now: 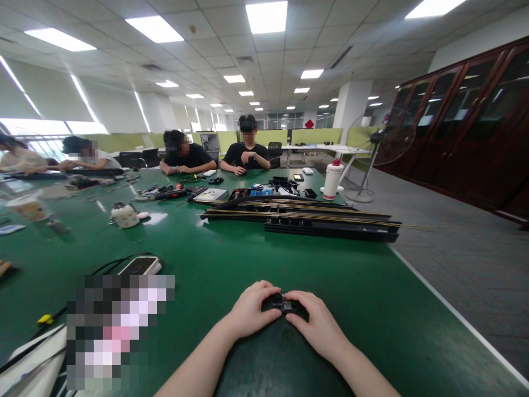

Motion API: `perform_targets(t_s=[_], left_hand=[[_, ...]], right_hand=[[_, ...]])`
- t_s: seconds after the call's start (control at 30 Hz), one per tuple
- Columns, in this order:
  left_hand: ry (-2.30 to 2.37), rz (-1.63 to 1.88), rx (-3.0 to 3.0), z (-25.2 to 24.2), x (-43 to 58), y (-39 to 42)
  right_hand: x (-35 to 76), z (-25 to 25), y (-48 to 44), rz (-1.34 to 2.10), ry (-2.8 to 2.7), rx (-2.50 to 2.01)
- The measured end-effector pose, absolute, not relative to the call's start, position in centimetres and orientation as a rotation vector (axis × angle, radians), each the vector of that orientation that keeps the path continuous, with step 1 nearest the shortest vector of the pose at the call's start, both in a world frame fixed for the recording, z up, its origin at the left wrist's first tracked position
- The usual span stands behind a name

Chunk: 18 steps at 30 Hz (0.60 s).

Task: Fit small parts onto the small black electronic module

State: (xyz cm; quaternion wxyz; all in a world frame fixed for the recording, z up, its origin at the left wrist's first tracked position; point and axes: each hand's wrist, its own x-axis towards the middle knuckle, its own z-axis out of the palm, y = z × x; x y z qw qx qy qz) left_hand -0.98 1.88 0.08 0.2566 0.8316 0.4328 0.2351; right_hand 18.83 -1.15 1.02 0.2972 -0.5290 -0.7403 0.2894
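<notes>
A small black part with a pale label-like patch (286,305) is pinched between my two hands, low over the green table. My left hand (255,310) curls around its left end, thumb below and fingers above. From the other side my right hand (316,321) grips the right end between thumb and fingertips. The fingers cover much of the part, and its exact kind cannot be made out.
Long black rails (330,229) with thin brass-coloured rods lie across the table ahead. Behind them are tools and small black parts. A white bottle with a red cap (333,181) stands at right, a round white jar (124,215) at left. Several people sit across the table.
</notes>
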Motion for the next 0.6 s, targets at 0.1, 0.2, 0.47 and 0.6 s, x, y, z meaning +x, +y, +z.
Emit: perform_targets(t_s=[0.1,0.2,0.47,0.6], left_hand=[[1.185,0.64,2.25,0.0,-0.99,1.83],[1.185,0.657,2.242,-0.17,-1.07,1.83],[1.176,0.696,2.215,-0.29,-1.09,1.85],[1.162,0.723,2.168,-0.28,-1.08,1.94]], right_hand=[[18.87,1.08,-1.22,0.778,-1.949,-1.425],[18.91,1.0,-1.23,0.777,-1.947,-1.436],[18.9,0.75,-1.24,0.78,-1.933,-1.444],[18.86,0.39,-1.2,0.776,-1.905,-1.451]])
